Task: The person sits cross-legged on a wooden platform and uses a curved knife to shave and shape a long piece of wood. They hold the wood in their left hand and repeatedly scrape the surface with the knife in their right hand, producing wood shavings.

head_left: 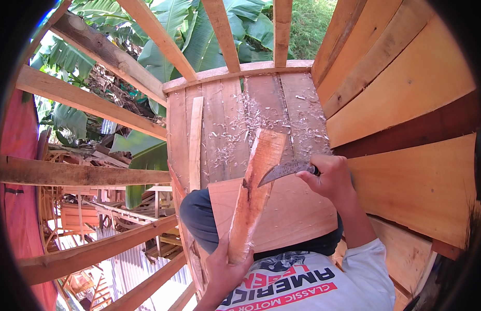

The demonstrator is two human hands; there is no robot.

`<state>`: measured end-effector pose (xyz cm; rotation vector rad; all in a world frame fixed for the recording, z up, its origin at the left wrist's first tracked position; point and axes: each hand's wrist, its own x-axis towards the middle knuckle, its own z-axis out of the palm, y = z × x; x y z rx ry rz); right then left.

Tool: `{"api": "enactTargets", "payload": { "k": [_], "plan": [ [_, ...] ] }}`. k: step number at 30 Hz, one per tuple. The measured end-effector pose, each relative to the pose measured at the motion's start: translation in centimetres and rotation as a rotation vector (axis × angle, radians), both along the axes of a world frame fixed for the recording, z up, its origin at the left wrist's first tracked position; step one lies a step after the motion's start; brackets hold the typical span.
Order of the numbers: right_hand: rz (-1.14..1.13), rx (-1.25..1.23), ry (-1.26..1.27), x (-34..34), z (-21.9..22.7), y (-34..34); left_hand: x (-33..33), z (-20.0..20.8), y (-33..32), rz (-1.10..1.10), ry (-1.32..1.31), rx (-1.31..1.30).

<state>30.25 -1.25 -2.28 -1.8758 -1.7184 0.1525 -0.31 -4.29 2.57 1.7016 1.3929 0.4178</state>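
My left hand [227, 268] is closed round the near end of a long, rough-edged piece of wood [263, 168]. The piece slants up and away from me, with a dark streak and a knot near its middle. In my right hand [331, 179] is a knife [288, 169] with a curved, stained blade and a dark handle. Its tip lies over the right edge of the wood; whether it bites in, I cannot tell. Under the wood, a flat wooden board [300, 207] rests across my lap, partly covering my legs.
Pale shavings [235, 124] are scattered over the plank floor [261, 96], where a narrow wood strip [196, 142] lies. A plank wall [406, 88] rises close on my right. Spaced wooden slats [85, 171] form a railing at left and front, with banana leaves [207, 39] beyond.
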Motion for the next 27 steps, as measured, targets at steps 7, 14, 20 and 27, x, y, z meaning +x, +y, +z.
{"api": "enactTargets", "payload": {
  "k": [7,14,20,27],
  "plan": [
    [-0.537,0.04,0.295,6.7,-0.9,2.0,-2.1,0.5,-1.8,-0.276,0.116,-0.104],
    [-0.314,0.015,0.388,3.3,-0.6,0.5,-3.0,-1.3,1.3,0.265,-0.077,-0.012],
    [-0.213,-0.04,0.436,0.4,0.4,-0.9,-2.0,-1.1,1.7,0.185,-0.184,-0.089],
    [-0.11,0.007,0.233,-0.9,1.9,-0.5,-0.8,-0.2,1.9,0.118,-0.148,-0.124]
  ]
}}
